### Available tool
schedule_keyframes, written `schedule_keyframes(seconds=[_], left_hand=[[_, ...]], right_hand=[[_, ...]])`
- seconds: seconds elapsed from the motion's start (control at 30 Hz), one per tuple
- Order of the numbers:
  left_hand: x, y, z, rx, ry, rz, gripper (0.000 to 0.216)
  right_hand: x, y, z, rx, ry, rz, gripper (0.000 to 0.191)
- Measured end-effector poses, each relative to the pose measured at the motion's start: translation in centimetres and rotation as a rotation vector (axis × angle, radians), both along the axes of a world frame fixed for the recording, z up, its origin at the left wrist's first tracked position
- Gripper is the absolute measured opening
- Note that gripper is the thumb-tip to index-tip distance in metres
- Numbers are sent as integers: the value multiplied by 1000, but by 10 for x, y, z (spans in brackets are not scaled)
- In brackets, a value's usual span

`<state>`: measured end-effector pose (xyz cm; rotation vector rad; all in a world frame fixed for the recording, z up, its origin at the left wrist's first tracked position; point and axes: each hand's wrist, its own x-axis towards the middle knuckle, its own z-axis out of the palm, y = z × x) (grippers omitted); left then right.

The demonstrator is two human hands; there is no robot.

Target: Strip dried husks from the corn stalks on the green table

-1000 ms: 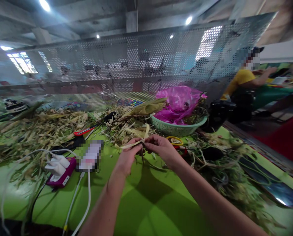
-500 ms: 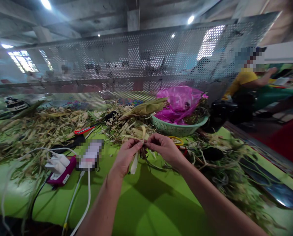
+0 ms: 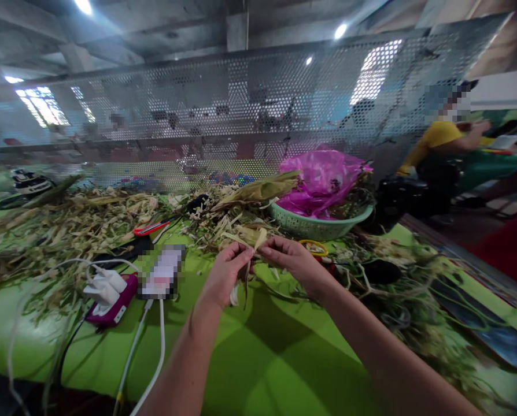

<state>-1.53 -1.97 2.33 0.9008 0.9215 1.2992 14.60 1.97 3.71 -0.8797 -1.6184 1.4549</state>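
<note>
My left hand [image 3: 224,273] pinches pale, dried leaf strips [image 3: 258,238] that look like corn husk between thumb and forefinger. Close beside it, the fingertips of my right hand [image 3: 294,263] are pinched on the same strips. One pale end sticks up between the hands, and thin brownish ends hang below. Fingers partly hide where the strips meet. Just beyond the hands lies a heap of husk scraps [image 3: 236,222], topped by a long dry leaf [image 3: 258,190]. A yellow-and-red handled tool [image 3: 314,248] rests past my right hand.
Behind stands a green basket [image 3: 323,230] holding a pink plastic bag [image 3: 323,179]. To the left are a red cutter knife [image 3: 152,227], a phone [image 3: 163,271] and a purple power strip [image 3: 115,306] with white cables. Stringy fibres [image 3: 423,323] cover the right side. A person [image 3: 440,138] sits beyond.
The raised strip end now leans to the right instead of standing upright. The pale tail below my left hand shows less. Both hands stay close together; the view has shifted slightly.
</note>
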Motion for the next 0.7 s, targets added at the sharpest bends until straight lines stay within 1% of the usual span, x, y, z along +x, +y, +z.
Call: schedule_keyframes(seconds=[0.1,0.23,0.33,0.4,0.5,0.6,0.7], left_hand=[[0,1,-3,44,52,-37,25],[1,3,-8,71,148,-122,26],[2,6,-11,105,219,-172,26],[3,8,-14,133,253,-143,25],[3,10,-17,137,217,-63,25],[1,10,-16,104,135,25,24],[-1,8,-9,56,62,95,25]], right_hand=[[-3,-1,-2,-91,123,0,28],[-5,0,-7,-62,185,-125,29],[-6,3,-10,-36,150,-159,29],[-6,4,-11,-5,109,-182,29],[-5,3,-9,43,38,-191,28],[-2,2,-5,75,-56,-126,31],[0,3,-6,171,-172,-76,28]])
